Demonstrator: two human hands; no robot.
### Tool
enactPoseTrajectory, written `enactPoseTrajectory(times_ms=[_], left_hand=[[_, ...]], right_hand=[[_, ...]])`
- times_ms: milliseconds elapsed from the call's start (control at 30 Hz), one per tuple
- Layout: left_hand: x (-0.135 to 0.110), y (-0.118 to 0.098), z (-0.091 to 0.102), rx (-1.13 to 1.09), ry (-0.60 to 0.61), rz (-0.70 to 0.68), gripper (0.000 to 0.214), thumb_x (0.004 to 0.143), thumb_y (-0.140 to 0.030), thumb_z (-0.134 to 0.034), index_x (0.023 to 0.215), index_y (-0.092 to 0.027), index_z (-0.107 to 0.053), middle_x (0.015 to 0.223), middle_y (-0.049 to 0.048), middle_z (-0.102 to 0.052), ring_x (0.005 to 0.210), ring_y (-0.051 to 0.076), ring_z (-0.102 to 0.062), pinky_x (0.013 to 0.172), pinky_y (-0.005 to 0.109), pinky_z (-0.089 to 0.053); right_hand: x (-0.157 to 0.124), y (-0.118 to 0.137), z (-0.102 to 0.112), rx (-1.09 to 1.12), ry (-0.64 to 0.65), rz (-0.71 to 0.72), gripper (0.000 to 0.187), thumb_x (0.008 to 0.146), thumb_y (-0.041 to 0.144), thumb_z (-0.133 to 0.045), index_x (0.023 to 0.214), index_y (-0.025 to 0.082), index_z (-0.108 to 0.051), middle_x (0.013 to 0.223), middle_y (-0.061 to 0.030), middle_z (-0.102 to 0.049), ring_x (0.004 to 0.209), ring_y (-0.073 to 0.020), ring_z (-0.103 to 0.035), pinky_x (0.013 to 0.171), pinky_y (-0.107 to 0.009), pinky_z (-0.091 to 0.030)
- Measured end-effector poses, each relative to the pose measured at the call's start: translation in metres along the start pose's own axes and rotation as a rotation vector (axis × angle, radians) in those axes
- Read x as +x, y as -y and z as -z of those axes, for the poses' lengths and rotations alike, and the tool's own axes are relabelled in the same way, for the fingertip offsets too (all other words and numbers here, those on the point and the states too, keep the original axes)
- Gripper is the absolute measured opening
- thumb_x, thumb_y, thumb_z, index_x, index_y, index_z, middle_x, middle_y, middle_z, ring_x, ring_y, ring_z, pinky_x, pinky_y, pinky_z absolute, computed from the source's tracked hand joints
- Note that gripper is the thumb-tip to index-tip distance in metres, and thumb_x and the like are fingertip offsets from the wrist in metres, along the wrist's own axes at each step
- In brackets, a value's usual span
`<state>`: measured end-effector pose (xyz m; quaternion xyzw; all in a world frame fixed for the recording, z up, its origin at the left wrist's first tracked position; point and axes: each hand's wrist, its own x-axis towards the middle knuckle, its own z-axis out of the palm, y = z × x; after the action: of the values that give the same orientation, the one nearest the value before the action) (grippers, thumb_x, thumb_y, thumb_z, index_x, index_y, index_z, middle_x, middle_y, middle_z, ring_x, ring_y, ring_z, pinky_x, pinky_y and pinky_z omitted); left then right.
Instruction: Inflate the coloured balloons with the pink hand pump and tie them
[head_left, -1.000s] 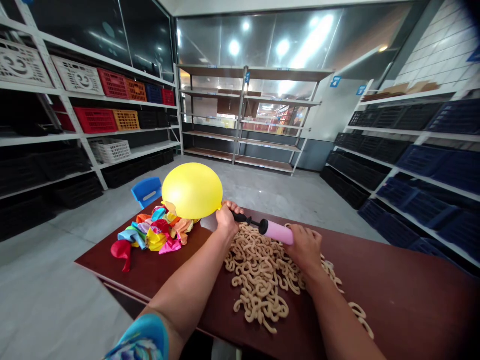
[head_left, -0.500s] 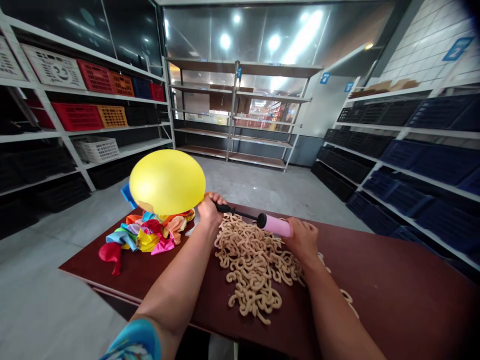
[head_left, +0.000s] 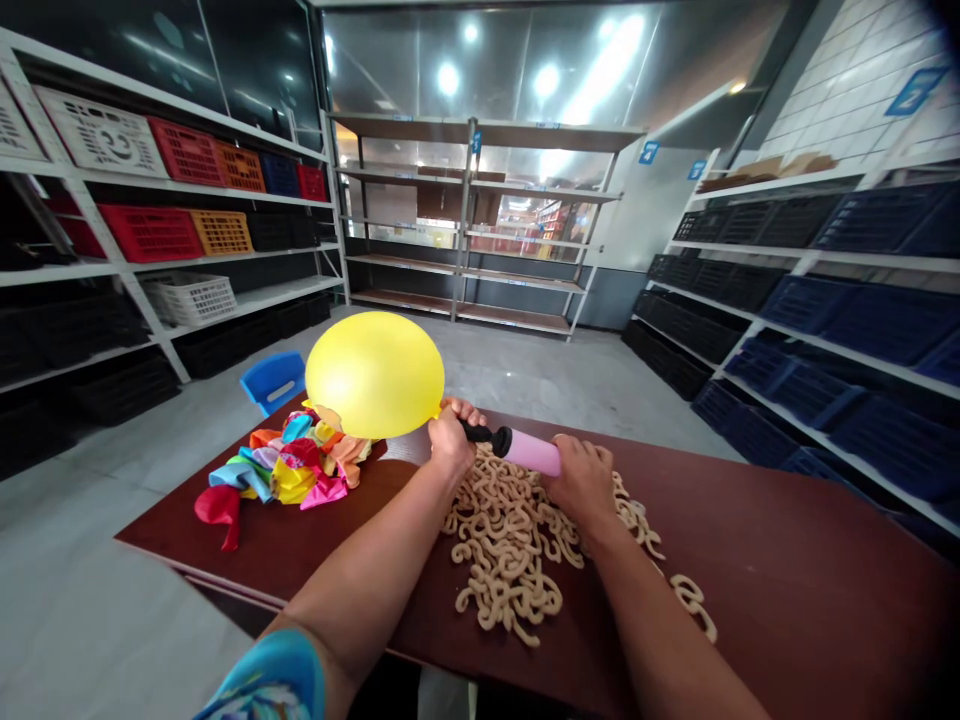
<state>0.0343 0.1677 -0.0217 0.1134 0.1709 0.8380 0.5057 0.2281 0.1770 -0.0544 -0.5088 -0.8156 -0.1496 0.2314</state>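
Note:
A large inflated yellow balloon (head_left: 375, 372) is at the far end of a balloon pump with a pink barrel (head_left: 534, 452). My left hand (head_left: 452, 437) is closed around the pump's black end, where the balloon's neck meets it; its fingers partly hide the join. Wrapped round the pink barrel is my right hand (head_left: 581, 480). Beneath both hands, a heap of beige curled, worm-like pieces (head_left: 514, 560) covers the middle of the brown table (head_left: 780, 560). To the left lies a pile of limp coloured balloons (head_left: 300, 470), with a red balloon (head_left: 217, 510) at its near edge.
A blue chair (head_left: 271, 380) stands behind the table's left corner. Shelves with red crates (head_left: 150, 232) and other crates line the left wall. Dark blue crates (head_left: 855, 390) fill the right shelves. A metal rack (head_left: 472, 220) stands at the back.
My hands have come closer together, and the pump's black rod between them has slid into the barrel. The yellow balloon has moved right with my left hand, uncovering the blue chair.

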Motion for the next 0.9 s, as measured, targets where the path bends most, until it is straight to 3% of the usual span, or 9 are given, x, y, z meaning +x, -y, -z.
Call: enactPoseTrajectory(times_ms=[133,233,367,533,600,700,800,900], left_hand=[[0.000,-0.006,-0.003,-0.001,-0.014,0.002,0.021,0.064,-0.004,-0.043,0.061,-0.019,-0.028,0.051,-0.0059,-0.025,0.040,0.007,-0.032,0.045,0.023,-0.030],[-0.003,-0.007,-0.004,0.006,-0.032,0.039,0.020,0.064,-0.004,-0.042,0.061,-0.019,-0.029,0.051,-0.0058,-0.026,0.040,0.007,-0.032,0.045,0.023,-0.032],[-0.013,0.004,-0.008,0.029,-0.002,0.077,0.020,0.061,-0.001,-0.038,0.060,-0.018,-0.029,0.051,-0.0055,-0.026,0.040,0.007,-0.032,0.045,0.022,-0.031],[-0.006,-0.001,-0.005,0.097,-0.002,0.067,0.018,0.061,-0.003,-0.039,0.059,-0.018,-0.030,0.048,-0.0054,-0.028,0.041,0.008,-0.037,0.049,0.024,-0.038],[0.006,-0.011,-0.002,0.120,-0.062,-0.029,0.017,0.061,-0.003,-0.038,0.059,-0.018,-0.031,0.048,-0.0052,-0.031,0.043,0.009,-0.040,0.051,0.024,-0.040],[0.019,-0.021,0.004,0.181,-0.170,-0.200,0.018,0.059,-0.001,-0.036,0.060,-0.018,-0.031,0.048,-0.0057,-0.032,0.042,0.007,-0.040,0.049,0.021,-0.040],[0.017,-0.015,0.006,0.307,-0.152,-0.146,0.018,0.059,0.000,-0.036,0.057,-0.018,-0.033,0.046,-0.0053,-0.033,0.038,0.007,-0.037,0.041,0.019,-0.034],[0.004,0.001,0.005,0.421,-0.013,-0.018,0.020,0.058,0.000,-0.038,0.049,-0.017,-0.032,0.041,-0.0049,-0.030,0.034,0.006,-0.032,0.035,0.017,-0.025]], right_hand=[[-0.002,0.015,0.014,0.071,-0.031,0.078,0.050,0.072,0.035,-0.055,0.117,0.015,-0.046,0.108,-0.0110,-0.056,0.097,-0.0235,-0.046,0.093,-0.039,-0.017],[-0.004,0.034,0.027,0.143,-0.042,0.204,0.064,0.076,0.047,-0.052,0.132,0.022,-0.033,0.124,-0.0087,-0.048,0.108,-0.0239,-0.042,0.099,-0.044,-0.010],[-0.007,0.051,0.036,0.137,-0.016,0.279,0.049,0.084,0.040,-0.045,0.131,0.031,-0.036,0.131,-0.0042,-0.042,0.108,-0.0228,-0.041,0.098,-0.042,-0.017],[-0.007,0.046,0.037,0.110,0.041,0.263,0.040,0.085,0.037,-0.042,0.125,0.029,-0.045,0.127,-0.0046,-0.044,0.101,-0.0224,-0.043,0.087,-0.036,-0.029],[-0.006,0.037,0.036,0.090,0.054,0.229,0.039,0.085,0.036,-0.043,0.124,0.030,-0.046,0.127,-0.0045,-0.045,0.100,-0.0226,-0.043,0.086,-0.036,-0.030],[-0.003,0.020,0.030,0.033,0.079,0.061,0.039,0.084,0.034,-0.044,0.123,0.029,-0.045,0.124,-0.0064,-0.046,0.096,-0.0225,-0.046,0.081,-0.036,-0.032],[-0.003,0.004,0.017,-0.051,0.176,-0.157,0.037,0.083,0.034,-0.046,0.119,0.028,-0.048,0.116,-0.0087,-0.052,0.089,-0.0235,-0.051,0.074,-0.036,-0.034],[-0.005,-0.003,0.005,-0.093,0.324,-0.240,0.034,0.080,0.034,-0.050,0.113,0.026,-0.052,0.109,-0.0106,-0.056,0.087,-0.0258,-0.054,0.074,-0.040,-0.035]])
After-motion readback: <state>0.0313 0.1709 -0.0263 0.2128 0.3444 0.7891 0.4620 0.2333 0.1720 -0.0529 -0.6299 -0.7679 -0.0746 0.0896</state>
